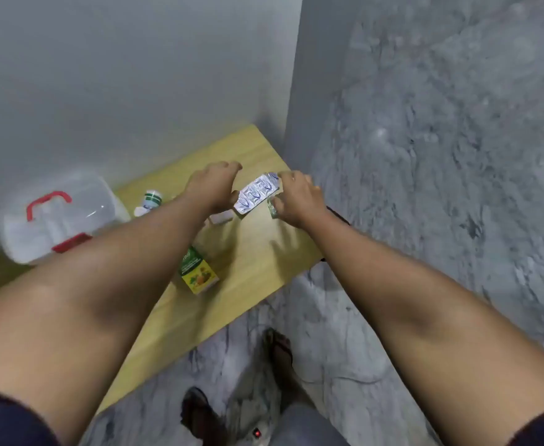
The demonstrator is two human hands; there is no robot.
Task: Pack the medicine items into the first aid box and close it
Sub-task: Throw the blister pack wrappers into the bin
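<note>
A silver blister strip is held above the wooden table between my left hand and my right hand; both pinch its ends. A small green item peeks from under my right hand's fingers. The clear first aid box with a red handle and red latch stands closed at the table's left, by the wall. A white bottle with a green band lies beside it. A green and yellow carton lies near my left forearm. A small white box sits below my left hand.
The table stands in a corner against a white wall. Its right and front edges drop to a grey marbled floor. My sandalled feet are below the table's front edge.
</note>
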